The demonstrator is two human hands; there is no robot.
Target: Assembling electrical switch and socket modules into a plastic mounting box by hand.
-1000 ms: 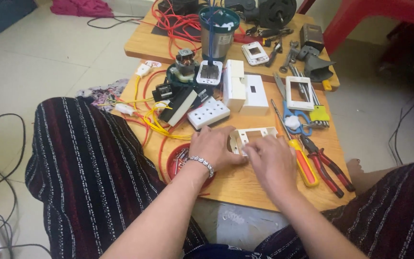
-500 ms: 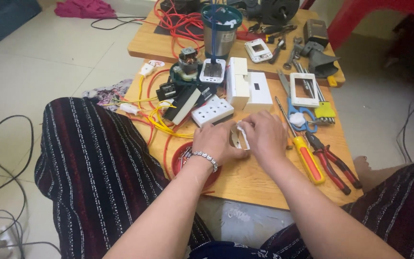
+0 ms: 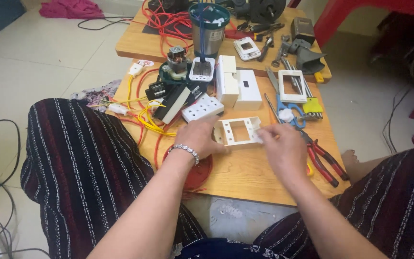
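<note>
A cream plastic socket frame (image 3: pixel 238 131) with a square opening lies flat on the low wooden table (image 3: pixel 245 175). My left hand (image 3: pixel 198 139), with a beaded bracelet on the wrist, grips the frame's left edge. My right hand (image 3: pixel 283 149) touches the frame's right end with its fingertips; motion blur hides what, if anything, the fingers pinch. Just beyond the frame sit a white multi-hole socket block (image 3: pixel 202 107) and a white box (image 3: pixel 238 88).
Red-handled pliers (image 3: pixel 326 160) and blue scissors (image 3: pixel 287 111) lie right of my right hand. Red and yellow wires (image 3: pixel 145 114), a small motor (image 3: pixel 177 60), a blender jar (image 3: pixel 208 29) and another white frame (image 3: pixel 292 86) crowd the far side. My knees flank the table.
The frame was covered by both hands at the table's near side; now the hands have spread to its two ends and its square opening shows.
</note>
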